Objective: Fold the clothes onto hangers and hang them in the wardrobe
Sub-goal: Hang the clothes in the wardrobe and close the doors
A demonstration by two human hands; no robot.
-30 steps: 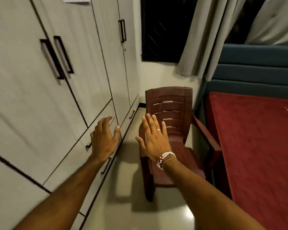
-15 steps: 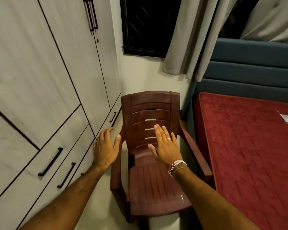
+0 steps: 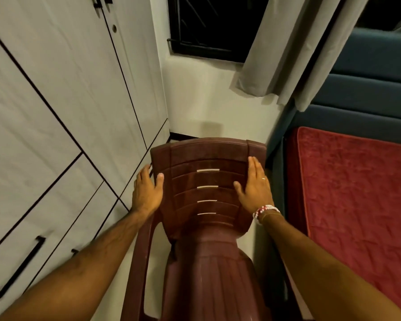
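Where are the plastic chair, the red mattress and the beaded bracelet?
plastic chair (image 3: 207, 179): head view, on the slatted backrest between the hands.
red mattress (image 3: 357, 193): head view, on its top surface.
beaded bracelet (image 3: 263, 210): head view, on the beads at the right wrist.

Your chair is maroon plastic, pale slots striping its back. Wardrobe beside you: light grey woodgrain, black seams and handles. Red textured bedspread, teal headboard, grey curtain, red-and-white beaded bracelet.

Glossy ribbed plastic chair, matt woodgrain wardrobe, plush red bedspread, grey cloth curtain.
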